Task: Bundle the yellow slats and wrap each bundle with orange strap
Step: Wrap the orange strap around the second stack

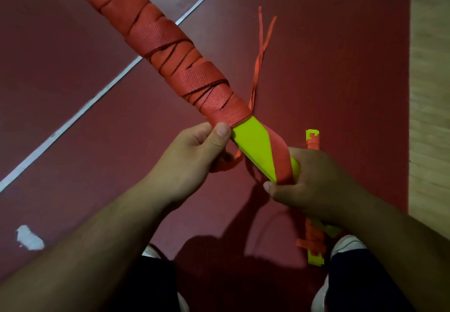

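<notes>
Item: bundle (170,51) of yellow slats (253,141), long, held slantwise over the floor (341,68), running from upper left to the middle of the view. Its far end leaves the view.

Covering: orange strap (280,155), wound in overlapping turns over most of the length. A short yellow stretch shows bare near the person. One band of strap crosses this stretch on a slant and runs into the right hand.

Loose ends: thin orange strips (261,51) trail from the edge of the wrap, away from the person.

Left hand (192,151): clamped on the bundle at the last full turn, thumb pressed on the strap, fingers curled beneath.

Right hand (314,180): closed round the near end of the slats and the strap band together, thumb pointing left.

Second bundle (314,141): lies on the floor just right of the right hand, partly hidden by that arm. It is orange-wrapped, with notched yellow ends showing at top and bottom.

Surroundings: red floor crossed by a white line (73,119). A white scrap (29,237) lies at lower left. Pale boards (429,92) run along the right edge. A white shoe (348,243) and dark trouser legs show at the bottom.
</notes>
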Demonstrator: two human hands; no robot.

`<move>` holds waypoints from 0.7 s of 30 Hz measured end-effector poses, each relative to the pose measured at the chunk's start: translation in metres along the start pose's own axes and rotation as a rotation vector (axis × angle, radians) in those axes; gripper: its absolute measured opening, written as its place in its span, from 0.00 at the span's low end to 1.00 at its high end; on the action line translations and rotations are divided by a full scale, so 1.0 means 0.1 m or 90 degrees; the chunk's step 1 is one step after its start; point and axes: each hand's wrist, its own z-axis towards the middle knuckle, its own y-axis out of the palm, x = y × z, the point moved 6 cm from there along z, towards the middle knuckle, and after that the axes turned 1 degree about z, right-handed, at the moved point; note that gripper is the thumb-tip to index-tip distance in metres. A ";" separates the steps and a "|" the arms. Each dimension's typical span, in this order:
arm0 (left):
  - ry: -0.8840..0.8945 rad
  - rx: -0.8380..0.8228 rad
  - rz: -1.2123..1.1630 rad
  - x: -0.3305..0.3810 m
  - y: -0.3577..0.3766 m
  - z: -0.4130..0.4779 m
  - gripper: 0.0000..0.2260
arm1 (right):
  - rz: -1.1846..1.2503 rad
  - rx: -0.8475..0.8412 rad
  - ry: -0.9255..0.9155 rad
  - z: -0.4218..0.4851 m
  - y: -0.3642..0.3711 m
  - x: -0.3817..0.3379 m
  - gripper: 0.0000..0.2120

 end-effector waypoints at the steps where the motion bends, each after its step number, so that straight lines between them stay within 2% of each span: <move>1: -0.007 -0.012 -0.007 -0.02 0.01 0.00 0.18 | -0.010 0.016 0.005 0.00 -0.01 0.02 0.15; 4: -0.042 -0.059 -0.046 -0.03 0.04 0.00 0.15 | -0.028 0.079 0.013 -0.01 -0.05 0.06 0.15; 7: -0.001 -0.103 -0.026 0.02 0.00 -0.01 0.16 | -0.052 0.130 0.001 -0.02 -0.09 0.04 0.16; 11: 0.061 -0.147 0.035 0.12 0.02 -0.02 0.05 | -0.059 0.150 0.005 -0.01 -0.11 0.01 0.15; 13: 0.039 -0.142 0.048 0.10 0.02 -0.01 0.08 | -0.064 0.143 0.013 -0.01 -0.09 0.03 0.14; 15: 0.003 -0.128 0.078 0.06 -0.01 -0.02 0.14 | -0.056 0.134 0.026 -0.01 -0.06 0.05 0.14; 18: -0.042 -0.120 0.130 -0.04 -0.06 -0.03 0.12 | -0.061 0.129 0.041 -0.02 -0.03 0.05 0.15; 21: -0.059 -0.073 0.120 -0.05 -0.08 -0.06 0.13 | -0.090 0.117 0.054 -0.03 -0.01 0.05 0.15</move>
